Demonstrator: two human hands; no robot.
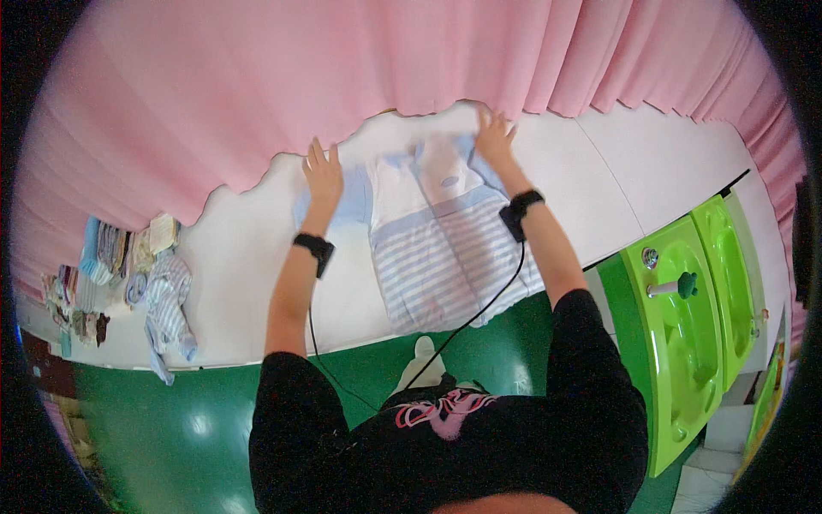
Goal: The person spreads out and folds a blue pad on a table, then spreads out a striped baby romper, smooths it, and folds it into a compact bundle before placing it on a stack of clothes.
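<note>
A pale blue and white striped baby garment (445, 248) lies spread flat on a white table (257, 248), its lower end hanging over the near edge. My left hand (323, 176) rests flat, fingers apart, on the garment's left sleeve. At the garment's top right corner, close to the pink curtain, lies my right hand (494, 135), also flat with fingers spread. Both wrists wear black bands with a cable running down.
A pink curtain (342, 77) hangs behind the table. Folded and loose baby clothes (163, 300) lie in a pile at the table's left end. A bright green sink unit (693, 317) stands at the right. The floor (171, 420) below is green.
</note>
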